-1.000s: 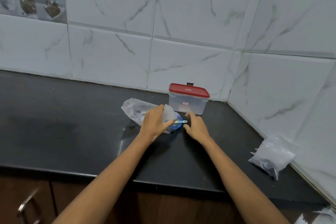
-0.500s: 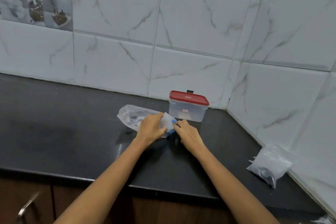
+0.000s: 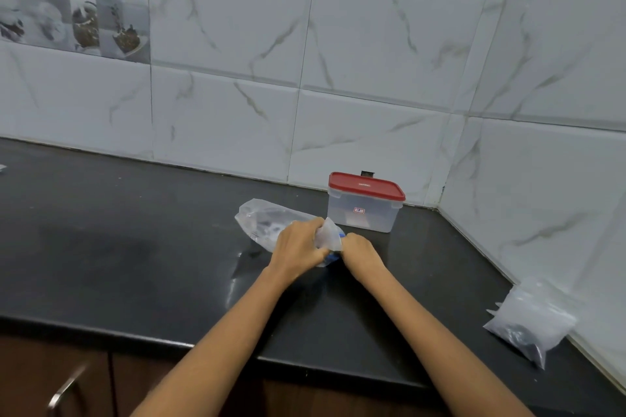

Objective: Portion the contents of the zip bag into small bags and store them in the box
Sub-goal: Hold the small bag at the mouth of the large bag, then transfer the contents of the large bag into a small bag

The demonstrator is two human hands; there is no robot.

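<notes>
Black countertop (image 3: 135, 247), with red-lidded clear box (image 3: 364, 205) shut near the corner. Just before it, clear zip bag (image 3: 267, 222) lying flat, blue-edged mouth gripped by left hand (image 3: 298, 245) and right hand (image 3: 357, 247), fingers curled on plastic. Small bags (image 3: 530, 322) well apart, against right wall.

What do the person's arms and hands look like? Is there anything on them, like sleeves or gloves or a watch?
Both arms are bare all the way from the bottom of the picture, with no sleeves showing. The left hand and the right hand wear no gloves. No watch, bracelet or ring can be seen on the wrists or fingers that show. Nothing is written or drawn on them.
</notes>
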